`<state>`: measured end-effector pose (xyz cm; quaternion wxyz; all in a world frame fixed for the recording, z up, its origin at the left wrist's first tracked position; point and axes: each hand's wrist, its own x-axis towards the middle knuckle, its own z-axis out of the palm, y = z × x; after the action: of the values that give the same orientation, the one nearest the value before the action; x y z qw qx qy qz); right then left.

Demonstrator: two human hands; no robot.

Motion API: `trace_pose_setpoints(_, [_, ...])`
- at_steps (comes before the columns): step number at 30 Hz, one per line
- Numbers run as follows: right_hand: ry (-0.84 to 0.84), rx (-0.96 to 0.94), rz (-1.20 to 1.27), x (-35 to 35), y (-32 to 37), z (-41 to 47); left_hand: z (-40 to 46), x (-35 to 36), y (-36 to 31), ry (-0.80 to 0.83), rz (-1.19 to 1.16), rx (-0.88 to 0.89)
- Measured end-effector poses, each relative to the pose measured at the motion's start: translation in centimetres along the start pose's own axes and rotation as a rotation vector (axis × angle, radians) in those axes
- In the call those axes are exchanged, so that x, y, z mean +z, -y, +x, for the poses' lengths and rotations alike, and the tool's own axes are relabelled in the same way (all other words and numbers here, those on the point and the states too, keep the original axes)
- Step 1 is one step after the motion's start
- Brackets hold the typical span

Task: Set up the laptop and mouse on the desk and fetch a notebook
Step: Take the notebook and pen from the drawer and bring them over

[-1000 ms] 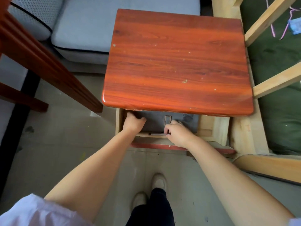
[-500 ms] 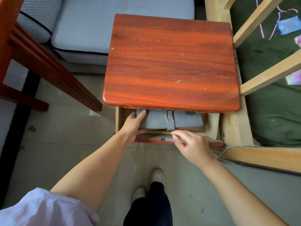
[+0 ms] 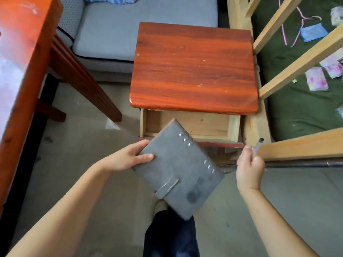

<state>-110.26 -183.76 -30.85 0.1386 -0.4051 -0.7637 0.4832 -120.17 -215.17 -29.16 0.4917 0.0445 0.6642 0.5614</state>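
My left hand (image 3: 128,157) grips a grey felt-covered notebook (image 3: 178,169) by its left edge, thumb on the cover. The notebook has a strap clasp and metal rings along one side, and it hangs tilted in the air in front of the open wooden drawer (image 3: 189,127), which looks bare inside. My right hand (image 3: 249,166) is closed around a pen (image 3: 258,146) whose tip points up and away. The drawer belongs to a small red-brown bedside table (image 3: 193,69). No laptop or mouse is in view.
A red wooden desk (image 3: 22,71) runs along the left edge. A grey sofa cushion (image 3: 130,28) lies beyond the small table. On the right stands a pale wooden bed frame (image 3: 297,147) over a green mattress with small cloth items. My shoes and dark trousers (image 3: 170,236) are below.
The notebook has come out of the drawer in my left hand and now hangs tilted in front of it. My right hand has lifted a pen away to the right. The view has pulled back.
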Motion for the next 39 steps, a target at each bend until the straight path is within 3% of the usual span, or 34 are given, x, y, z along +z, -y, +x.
trace_pose_setpoints(6, [0.236,0.674,0.193,4.0,-2.8,-0.1,2.6,3.0,1.0,0.151,0.826,-0.019])
trace_pose_setpoints(9, [0.216,0.953,0.622,6.3,-3.2,0.2,5.6,5.8,3.4,0.084,1.115,-0.092])
trace_pose_setpoints(11, [0.172,1.027,0.859,7.6,-3.2,0.8,7.4,6.4,4.8,0.009,1.228,-0.109])
trace_pose_setpoints(17, [0.117,1.056,1.108,9.4,-2.7,2.4,9.7,5.6,5.5,-0.232,1.260,-0.046])
trace_pose_setpoints(24, [0.238,0.958,1.122,7.8,-0.6,3.1,9.8,4.7,3.5,-0.305,1.247,0.024])
trace_pose_setpoints(39, [0.205,0.949,1.286,11.9,3.8,9.2,15.3,-0.1,0.0,-0.392,1.264,0.086])
